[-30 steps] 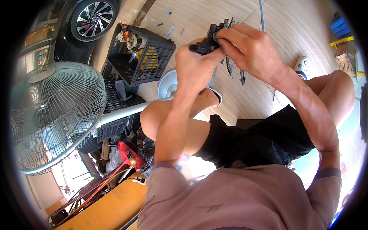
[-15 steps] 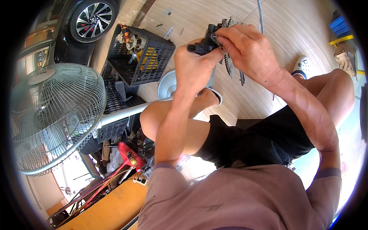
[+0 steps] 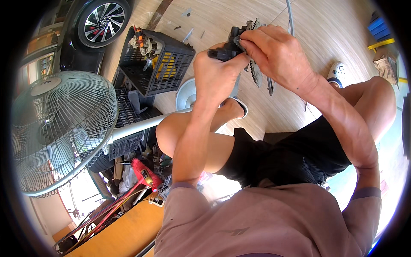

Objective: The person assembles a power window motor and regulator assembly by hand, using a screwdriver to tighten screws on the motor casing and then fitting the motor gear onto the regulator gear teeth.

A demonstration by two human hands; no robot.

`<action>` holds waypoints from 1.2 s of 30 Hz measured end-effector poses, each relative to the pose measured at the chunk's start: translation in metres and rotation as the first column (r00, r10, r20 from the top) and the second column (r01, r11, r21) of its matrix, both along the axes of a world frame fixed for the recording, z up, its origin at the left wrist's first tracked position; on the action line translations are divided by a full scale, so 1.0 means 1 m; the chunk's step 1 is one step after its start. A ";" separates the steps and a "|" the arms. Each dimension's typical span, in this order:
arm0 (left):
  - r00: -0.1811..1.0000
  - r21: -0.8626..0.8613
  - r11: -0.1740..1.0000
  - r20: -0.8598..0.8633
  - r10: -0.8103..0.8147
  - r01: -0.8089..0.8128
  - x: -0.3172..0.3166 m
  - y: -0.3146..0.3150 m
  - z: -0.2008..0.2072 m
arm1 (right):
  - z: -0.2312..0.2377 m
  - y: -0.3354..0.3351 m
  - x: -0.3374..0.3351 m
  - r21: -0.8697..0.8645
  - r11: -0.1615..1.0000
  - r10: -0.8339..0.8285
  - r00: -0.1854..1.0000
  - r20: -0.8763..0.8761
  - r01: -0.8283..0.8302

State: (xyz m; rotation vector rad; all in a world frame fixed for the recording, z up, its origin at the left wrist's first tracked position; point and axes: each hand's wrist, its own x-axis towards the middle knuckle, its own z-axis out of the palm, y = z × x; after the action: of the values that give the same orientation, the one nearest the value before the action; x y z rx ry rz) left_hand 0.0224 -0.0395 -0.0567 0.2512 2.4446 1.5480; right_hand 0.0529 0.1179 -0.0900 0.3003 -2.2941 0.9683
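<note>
My left hand (image 3: 215,73) is wrapped around a black, chunky part (image 3: 220,54) with a stubby cylindrical end that sticks out past the thumb. Against that part's right side is a grey metal piece with a toothed edge (image 3: 256,76), showing above and below my fingers. My right hand (image 3: 278,58) is closed, thumb and fingertips pinched together where the black part meets the toothed piece. Whatever small thing lies between those fingertips is mostly hidden. Both hands hang over the floor, in front of my knees.
A black plastic crate (image 3: 171,70) holding yellow and white parts lies at the left, near a car wheel (image 3: 104,23). A caged standing fan (image 3: 64,128) fills the left side. Thin metal bars (image 3: 290,19) stand beyond my hands. Blue items (image 3: 379,30) sit far right.
Both hands keep nearly the same place and grip. The right fingertips have shifted very slightly to the left against the black part.
</note>
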 end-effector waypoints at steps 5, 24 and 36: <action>1.000 0.014 1.000 0.002 0.007 -0.007 0.001 0.000 0.001 | 0.002 0.002 -0.001 -0.025 0.999 0.022 0.999 0.035 -0.021; 1.000 0.006 1.000 0.011 0.008 -0.008 0.000 0.000 0.001 | 0.007 0.008 -0.001 -0.005 0.996 0.088 0.993 0.081 -0.088; 1.000 0.012 1.000 0.004 -0.004 0.004 0.001 0.001 0.003 | 0.005 0.008 -0.004 0.051 0.996 0.078 0.997 0.018 -0.079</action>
State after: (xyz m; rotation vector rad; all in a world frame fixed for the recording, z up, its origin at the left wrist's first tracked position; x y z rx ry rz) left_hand 0.0236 -0.0381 -0.0538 0.2542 2.4304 1.5610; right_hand 0.0488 0.1259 -0.0855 0.4090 -2.3398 0.9539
